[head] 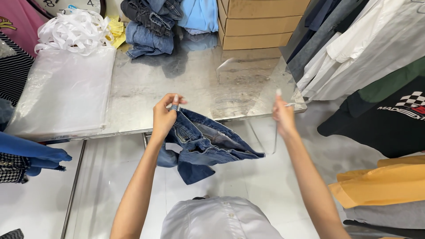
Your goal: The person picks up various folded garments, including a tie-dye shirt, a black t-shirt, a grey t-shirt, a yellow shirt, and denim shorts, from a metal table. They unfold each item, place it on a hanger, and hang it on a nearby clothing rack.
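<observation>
The left hand (164, 117) pinches the waistband of a pair of folded blue jeans (206, 144), held in the air just off the near edge of the steel table (177, 84). The jeans hang from that grip, down and to the right, toward the right hand (283, 117). That hand is closed on the edge of a clear plastic bag (248, 88), stretched up off the table. The left hand is nearer the denim.

Three plain brown cardboard boxes (259, 22) are stacked at the far right. Flat clear bags (66, 93) lie in a stack at the left.
</observation>
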